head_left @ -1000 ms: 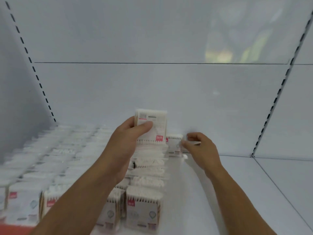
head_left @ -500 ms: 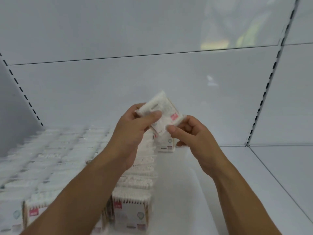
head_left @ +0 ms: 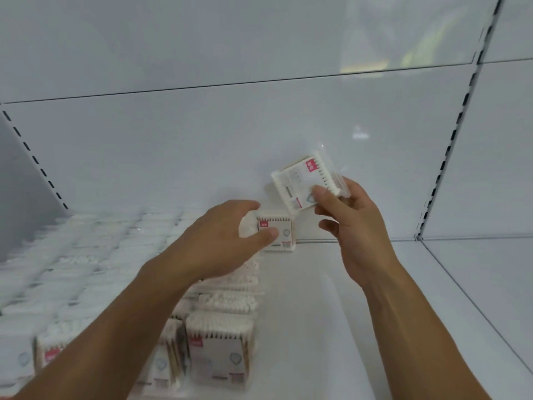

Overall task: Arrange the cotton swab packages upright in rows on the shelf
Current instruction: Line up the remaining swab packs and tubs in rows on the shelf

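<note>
My right hand (head_left: pixel 350 223) pinches a cotton swab package (head_left: pixel 304 183), tilted in the air near the shelf's back wall, thumb on its printed face. Just below and left of it, a second package (head_left: pixel 281 233) stands upright against the back wall; my left hand (head_left: pixel 223 241) grips it, thumb on its front and fingers over its top. Rows of upright packages (head_left: pixel 219 342) fill the white shelf (head_left: pixel 331 313) from the left up to the column under my left arm.
The shelf's bare floor stretches right of the packages to a seam (head_left: pixel 461 290) with the neighbouring shelf. A slotted upright (head_left: pixel 444 157) runs up the back wall at right, another slotted upright (head_left: pixel 34 160) at left. A shelf edge line crosses above.
The package passed from my left hand to my right hand, which carried it rightward. My left hand dropped to the upright package at the back wall and took hold of it.
</note>
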Tool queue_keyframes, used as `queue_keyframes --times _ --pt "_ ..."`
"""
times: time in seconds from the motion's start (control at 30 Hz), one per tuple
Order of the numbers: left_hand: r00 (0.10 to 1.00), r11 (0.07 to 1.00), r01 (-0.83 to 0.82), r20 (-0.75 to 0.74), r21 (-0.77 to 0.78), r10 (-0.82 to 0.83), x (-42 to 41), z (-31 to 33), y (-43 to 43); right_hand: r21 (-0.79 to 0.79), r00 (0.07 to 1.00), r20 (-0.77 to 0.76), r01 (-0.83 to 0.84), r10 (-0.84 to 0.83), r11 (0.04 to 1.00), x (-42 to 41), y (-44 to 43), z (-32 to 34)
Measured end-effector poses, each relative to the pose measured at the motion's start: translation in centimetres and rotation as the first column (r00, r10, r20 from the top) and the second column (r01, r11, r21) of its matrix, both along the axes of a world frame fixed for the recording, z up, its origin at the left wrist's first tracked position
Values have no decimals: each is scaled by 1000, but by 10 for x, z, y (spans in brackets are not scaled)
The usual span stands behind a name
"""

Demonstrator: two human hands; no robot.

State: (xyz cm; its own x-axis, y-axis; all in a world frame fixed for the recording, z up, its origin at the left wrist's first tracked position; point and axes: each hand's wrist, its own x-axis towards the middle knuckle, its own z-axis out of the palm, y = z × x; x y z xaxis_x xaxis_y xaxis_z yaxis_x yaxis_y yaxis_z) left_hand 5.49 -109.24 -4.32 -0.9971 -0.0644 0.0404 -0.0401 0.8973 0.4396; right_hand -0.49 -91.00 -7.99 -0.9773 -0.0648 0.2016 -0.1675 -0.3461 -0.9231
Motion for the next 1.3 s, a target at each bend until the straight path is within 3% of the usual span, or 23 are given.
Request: queue_keyframes --times 0.13,0.4,0.6,0.87,1.03,1.17,1.2,1.3 --pt "998 995 -6 69 -101 13 3 -14 -13 196 992 -42 127 -121 972 -8 -1 -10" --pt "1000 979 20 16 -202 -17 1 -31 -19 565 990 -138 107 -34 818 -19 -13 -37" --pt "1000 977 13 -16 -214 -17 0 -37 -19 670 981 -162 190 -108 718 -23 -31 -55" --pt "999 977 9 -44 -212 -19 -1 -39 -21 688 976 -161 218 -147 692 -13 -34 -57" --pt "998 981 43 -38 -189 -52 1 -27 -23 881 985 -156 173 -75 441 -3 -27 -41" --pt "988 945 44 -127 -325 -89 6 -13 -13 943 985 -142 164 -96 290 11 9 -17" --pt "976 947 67 -175 -313 -126 8 -8 0 953 984 -138 163 -115 256 15 24 -12" --pt "935 967 238 -249 -89 -253 22 -2 57 977 970 -113 148 -217 152 27 81 -2"
